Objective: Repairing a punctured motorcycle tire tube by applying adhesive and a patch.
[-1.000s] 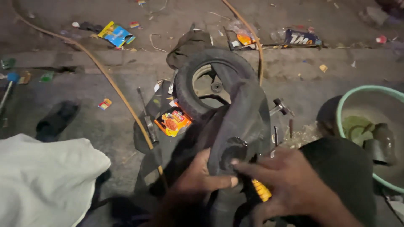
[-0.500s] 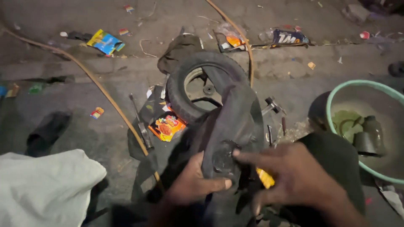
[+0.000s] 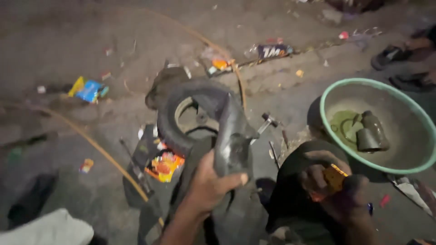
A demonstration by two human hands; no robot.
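My left hand (image 3: 210, 183) grips a black rubber inner tube (image 3: 230, 136), holding a folded section of it up over the ground. Behind the tube lies a small black tyre with its wheel rim (image 3: 190, 115). My right hand (image 3: 331, 183) is off the tube, to the right over my dark-clothed knee, closed around a small yellow-orange object (image 3: 335, 177). A few metal tools (image 3: 270, 121) lie on the ground between the tyre and my knee.
A green-rimmed basin (image 3: 420, 161) at the right holds murky water and a dark bottle (image 3: 371, 131). A thin orange hose (image 3: 93, 144) runs across the dirt. Colourful wrappers (image 3: 87, 89), an orange packet (image 3: 164, 165), sandals (image 3: 394, 55) and pale cloth (image 3: 50, 230) lie around.
My right hand has come off the inner tube and moved right with the yellow-orange object. My left hand now holds the tube alone. The view has swung right.
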